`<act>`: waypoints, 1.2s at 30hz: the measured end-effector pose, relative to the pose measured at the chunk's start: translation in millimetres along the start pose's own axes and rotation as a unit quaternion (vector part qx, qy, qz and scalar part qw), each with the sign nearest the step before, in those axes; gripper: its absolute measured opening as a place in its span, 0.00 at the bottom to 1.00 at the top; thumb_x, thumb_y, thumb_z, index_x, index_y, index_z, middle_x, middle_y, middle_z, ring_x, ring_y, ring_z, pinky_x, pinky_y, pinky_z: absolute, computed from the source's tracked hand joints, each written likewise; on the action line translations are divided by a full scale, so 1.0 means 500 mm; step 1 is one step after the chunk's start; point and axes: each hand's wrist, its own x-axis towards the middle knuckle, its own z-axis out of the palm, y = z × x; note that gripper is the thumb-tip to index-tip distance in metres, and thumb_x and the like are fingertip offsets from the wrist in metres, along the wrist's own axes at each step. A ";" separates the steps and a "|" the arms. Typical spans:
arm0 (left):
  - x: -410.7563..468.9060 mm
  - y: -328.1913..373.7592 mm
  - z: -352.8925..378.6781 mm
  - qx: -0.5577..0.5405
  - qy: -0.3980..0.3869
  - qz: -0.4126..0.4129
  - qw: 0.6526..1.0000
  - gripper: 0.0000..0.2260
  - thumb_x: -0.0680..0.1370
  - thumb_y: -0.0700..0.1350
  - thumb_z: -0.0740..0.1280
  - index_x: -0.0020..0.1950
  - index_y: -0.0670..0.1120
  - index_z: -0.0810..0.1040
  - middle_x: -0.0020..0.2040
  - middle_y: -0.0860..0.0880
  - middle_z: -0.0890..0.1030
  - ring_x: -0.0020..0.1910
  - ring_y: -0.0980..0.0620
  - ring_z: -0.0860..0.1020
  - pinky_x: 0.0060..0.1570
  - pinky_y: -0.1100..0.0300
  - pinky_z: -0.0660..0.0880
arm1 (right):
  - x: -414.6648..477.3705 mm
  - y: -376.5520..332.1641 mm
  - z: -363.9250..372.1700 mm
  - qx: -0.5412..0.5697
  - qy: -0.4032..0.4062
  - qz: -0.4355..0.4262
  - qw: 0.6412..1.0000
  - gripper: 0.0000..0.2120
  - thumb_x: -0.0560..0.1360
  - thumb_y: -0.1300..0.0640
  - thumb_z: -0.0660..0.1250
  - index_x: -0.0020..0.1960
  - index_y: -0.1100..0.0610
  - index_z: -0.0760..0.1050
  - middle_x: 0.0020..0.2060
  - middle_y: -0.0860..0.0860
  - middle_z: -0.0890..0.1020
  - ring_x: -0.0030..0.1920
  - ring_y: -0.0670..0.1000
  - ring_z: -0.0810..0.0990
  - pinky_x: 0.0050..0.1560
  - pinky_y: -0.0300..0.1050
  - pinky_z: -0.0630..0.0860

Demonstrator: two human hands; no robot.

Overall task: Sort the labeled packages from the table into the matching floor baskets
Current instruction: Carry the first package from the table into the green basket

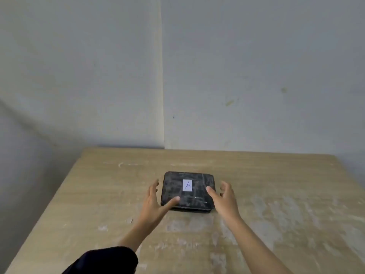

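Observation:
A flat black package (pixel 193 196) with a white label marked "A" (pixel 187 185) lies on the wooden table (pixel 276 194), near its middle. My left hand (pixel 154 202) is at the package's left side, fingers spread, with the thumb over its front left corner. At the package's right side is my right hand (pixel 224 198), fingers also spread, thumb over the top near the right edge. Neither hand has closed on the package. No baskets are in view.
The table stands in a room corner, with grey walls (pixel 256 76) right behind it. Its left edge (pixel 49 204) drops off to shadowed floor. Worn, pale patches mark the tabletop on the right and front.

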 end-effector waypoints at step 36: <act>-0.128 0.162 0.171 -0.012 0.142 -0.060 0.988 0.20 0.79 0.56 0.58 0.64 0.45 0.76 0.49 0.50 0.80 0.43 0.56 0.76 0.39 0.62 0.70 | -0.063 0.145 -0.222 0.199 -0.035 0.057 0.978 0.30 0.70 0.50 0.72 0.65 0.53 0.61 0.50 0.49 0.76 0.42 0.41 0.76 0.36 0.37 0.69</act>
